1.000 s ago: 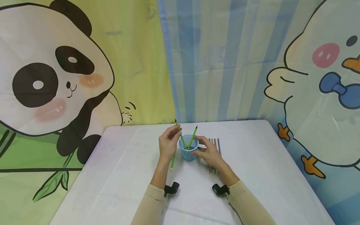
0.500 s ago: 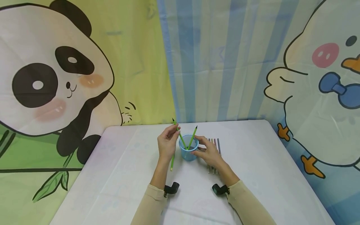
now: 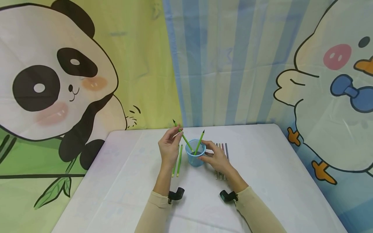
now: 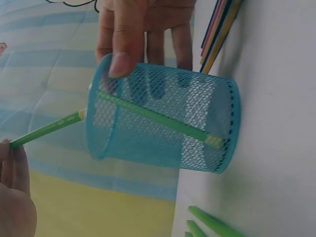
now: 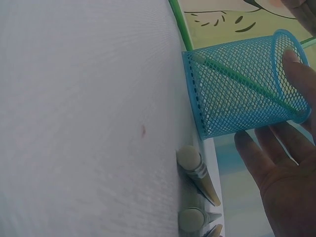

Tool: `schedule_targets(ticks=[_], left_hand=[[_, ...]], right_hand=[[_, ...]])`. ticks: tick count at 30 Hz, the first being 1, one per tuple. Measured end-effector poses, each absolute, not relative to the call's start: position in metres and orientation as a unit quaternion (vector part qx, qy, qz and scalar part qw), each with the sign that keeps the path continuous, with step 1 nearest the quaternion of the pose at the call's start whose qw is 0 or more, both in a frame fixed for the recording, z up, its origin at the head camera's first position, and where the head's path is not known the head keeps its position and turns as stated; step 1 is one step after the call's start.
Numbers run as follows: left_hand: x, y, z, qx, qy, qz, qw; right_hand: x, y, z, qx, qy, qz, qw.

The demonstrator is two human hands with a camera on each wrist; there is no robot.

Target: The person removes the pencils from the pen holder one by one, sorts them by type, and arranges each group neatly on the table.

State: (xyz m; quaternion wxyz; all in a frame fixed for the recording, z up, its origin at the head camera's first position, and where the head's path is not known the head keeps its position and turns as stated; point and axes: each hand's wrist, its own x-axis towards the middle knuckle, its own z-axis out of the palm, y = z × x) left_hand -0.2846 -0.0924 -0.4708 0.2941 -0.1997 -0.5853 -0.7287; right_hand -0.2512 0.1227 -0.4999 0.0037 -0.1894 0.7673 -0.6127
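My left hand [image 3: 169, 145] pinches a green pencil [image 3: 186, 141] near its dark tip. The pencil slants, and its lower end is right at the mouth of a light blue mesh pencil cup [image 4: 163, 118], as the left wrist view shows. My right hand [image 3: 215, 157] grips the cup's right side, with the thumb [image 4: 123, 44] at the rim. The cup stands upright on the table. A second green pencil [image 3: 199, 142] leans inside it, tip up. Several green pencils [image 3: 179, 161] lie on the table left of the cup, partly hidden by my left hand.
Several pencils or pens [image 3: 226, 152] with dark, pink and yellowish bodies lie side by side right of the cup, partly under my right forearm. Their rounded pale ends [image 5: 189, 158] show in the right wrist view. A white cloth [image 3: 131, 181] covers the table, with printed curtains behind.
My left hand has moved left and slightly up, tilting the pencil further left and lifting its lower end slightly. More green pencils show beside it. My right hand and the cup stay still.
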Motion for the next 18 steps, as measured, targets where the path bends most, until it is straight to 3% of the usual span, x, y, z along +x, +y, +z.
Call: schedule_targets(ticks=[7, 18], left_hand=[[-0.282, -0.109, -0.459, -0.192, -0.561, -0.734, 0.330], [-0.281, -0.141, -0.457, -0.168, -0.586, -0.717, 0.337]], right_hand=[[-0.251, 0.122, -0.500, -0.186, 0.765, -0.617, 0.003], [-0.252, 0.122, -0.504, -0.188, 0.775, -0.604, 0.001]])
